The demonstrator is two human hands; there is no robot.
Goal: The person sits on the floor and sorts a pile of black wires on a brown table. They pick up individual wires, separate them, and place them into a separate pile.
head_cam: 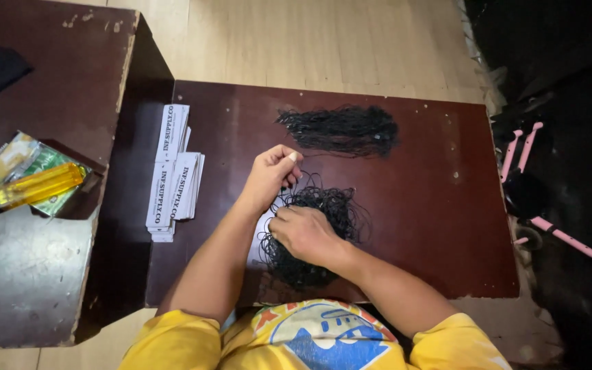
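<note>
A loose tangle of thin black cords [323, 205] lies on the dark brown table [433, 226] in front of me. My left hand [273, 173] is raised just above its upper left edge, thumb and fingers pinched on one black cord. My right hand [303, 231] rests on the tangle, fingers curled into the cords over a white card that is mostly hidden. A second, tidier bundle of black cords [342, 130] lies farther back, apart from both hands.
A stack of white printed paper tags [173, 175] lies at the table's left end. A higher worn table [29, 274] on the left holds a yellow lighter [32, 186] on small packets. Pink-handled objects [525, 147] lie in the dark area at right.
</note>
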